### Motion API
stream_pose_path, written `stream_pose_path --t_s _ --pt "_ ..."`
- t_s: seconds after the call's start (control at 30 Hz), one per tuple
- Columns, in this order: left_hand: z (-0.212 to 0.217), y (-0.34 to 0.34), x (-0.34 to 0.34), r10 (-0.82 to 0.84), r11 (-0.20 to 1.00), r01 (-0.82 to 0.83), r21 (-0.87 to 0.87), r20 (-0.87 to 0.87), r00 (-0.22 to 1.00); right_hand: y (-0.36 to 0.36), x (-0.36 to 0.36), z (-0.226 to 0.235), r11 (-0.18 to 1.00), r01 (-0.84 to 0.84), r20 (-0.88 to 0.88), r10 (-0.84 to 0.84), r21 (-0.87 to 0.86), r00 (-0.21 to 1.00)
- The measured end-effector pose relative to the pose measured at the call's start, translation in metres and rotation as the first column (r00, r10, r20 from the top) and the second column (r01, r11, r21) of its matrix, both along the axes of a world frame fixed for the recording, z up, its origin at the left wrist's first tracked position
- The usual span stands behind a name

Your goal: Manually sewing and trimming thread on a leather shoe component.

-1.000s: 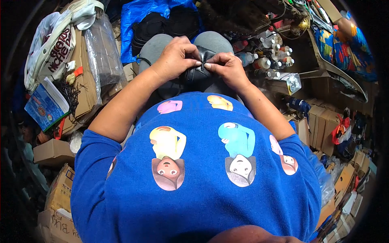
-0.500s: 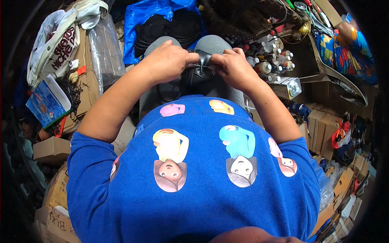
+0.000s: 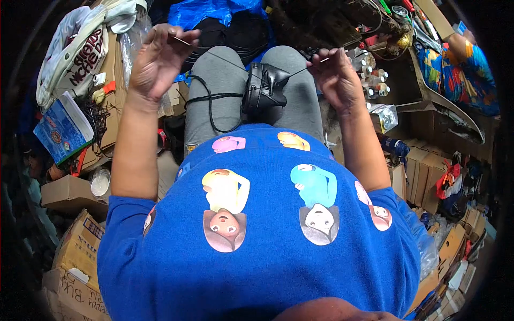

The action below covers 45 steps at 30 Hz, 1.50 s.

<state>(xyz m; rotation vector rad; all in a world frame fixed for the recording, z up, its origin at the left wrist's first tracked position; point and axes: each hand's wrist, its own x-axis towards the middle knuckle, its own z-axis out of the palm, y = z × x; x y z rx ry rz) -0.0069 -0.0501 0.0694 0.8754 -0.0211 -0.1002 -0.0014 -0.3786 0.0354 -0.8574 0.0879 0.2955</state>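
Note:
A small black leather piece with stitching and lacing [image 3: 263, 91], shoe-like in shape, rests between my grey-clad thighs. A thin black lace runs out from both sides of it. Up at the left, my left hand [image 3: 160, 64] pinches the lace [image 3: 217, 54] on that side, pulled taut. My right hand [image 3: 340, 77] grips the lace's other stretch between thumb and fingers. More black cord [image 3: 211, 99] lies looped over my left thigh. Both hands are well apart from the leather piece.
Stacked black pieces [image 3: 249, 37] lie on blue plastic [image 3: 182, 18] beyond my knees. Several small bottles [image 3: 377, 80] stand at the right. A blue booklet [image 3: 64, 128], a white bag [image 3: 80, 53] and a cardboard box [image 3: 69, 192] are at the left.
My hands have moved from close together over the leather piece outward to both sides, drawing the lace out. The leather piece now shows uncovered on my lap.

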Motion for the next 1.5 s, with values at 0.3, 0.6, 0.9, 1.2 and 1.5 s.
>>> stream_pose_path --t_s 0.3,0.6,0.9,1.2,1.5 --pt "-0.051 0.065 -0.01 -0.027 0.99 0.062 0.123 -0.261 0.965 -0.103 0.003 -0.018 0.985 -0.17 0.008 0.17 -0.015 0.985" --pt "-0.028 -0.078 0.065 -0.754 -0.183 0.241 0.953 -0.294 0.588 0.008 0.054 -0.002 -0.001 -0.437 -0.286 0.758 -0.899 0.587" --pt "-0.029 -0.099 0.048 -0.817 -0.327 0.285 0.901 -0.421 0.394 0.029 0.011 0.019 -0.172 -0.266 -0.298 0.773 -0.948 0.561" --pt "-0.052 -0.086 0.033 -0.794 -0.027 0.259 0.966 -0.178 0.582 0.025 0.022 0.016 -0.173 -0.287 -0.293 0.84 -0.942 0.457" --pt "-0.067 -0.079 0.038 -0.656 0.223 0.154 0.963 0.031 0.754 0.045 0.021 0.009 -0.168 0.074 -0.077 0.743 -0.983 0.665"
